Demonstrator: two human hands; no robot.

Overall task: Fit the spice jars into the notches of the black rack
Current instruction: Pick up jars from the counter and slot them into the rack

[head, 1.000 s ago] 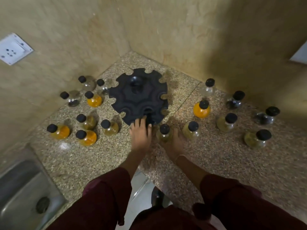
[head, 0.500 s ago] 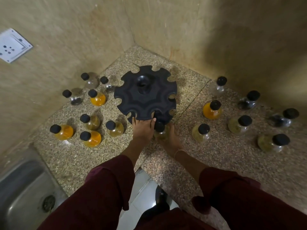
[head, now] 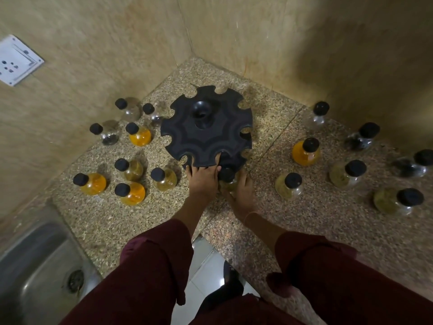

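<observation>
Rack: the black rack (head: 206,134) is round with notches along its edge, on the speckled surface (head: 140,221) in the corner.
Jar: the spice jar (head: 228,178) has a black cap and sits at the rack's near edge.
Left hand: the left hand (head: 202,180) has its fingers (head: 216,160) pressed on the rack's rim.
Right hand: the right hand (head: 242,193) is wrapped around the jar.

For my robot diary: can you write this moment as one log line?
left hand: steadying black rack edge | right hand: holding spice jar at front notch | jar: not seated yet

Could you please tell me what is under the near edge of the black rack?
The jar held by the right hand sits just below the black rack rim; the left hand steadies it. The rack hides whatever lies farther beneath.
</observation>
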